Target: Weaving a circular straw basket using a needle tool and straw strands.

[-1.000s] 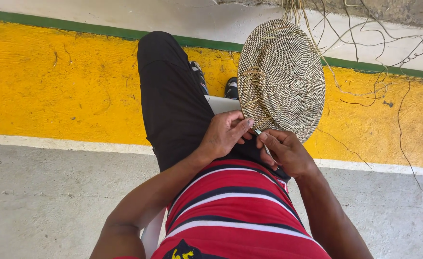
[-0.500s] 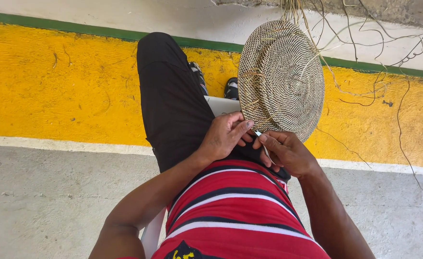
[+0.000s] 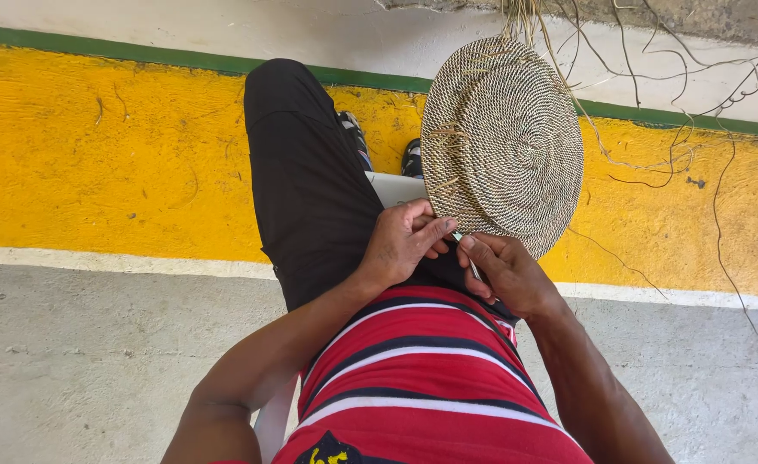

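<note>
At the lower rim of a round woven basket disc [image 3: 504, 137] propped on the lap at 1 o'clock, the left hand [image 3: 402, 242] pinches the disc's edge closed while the right hand [image 3: 504, 273] grips a thin needle-like tool [image 3: 467, 254]; loose fibre strands [image 3: 654, 103] trail at 2 o'clock

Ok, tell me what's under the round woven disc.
Below the round black-and-tan woven disc show a white seat corner, a dark shoe and the yellow painted floor band. Its lower edge meets the left hand and right hand; the rest is covered.
</note>
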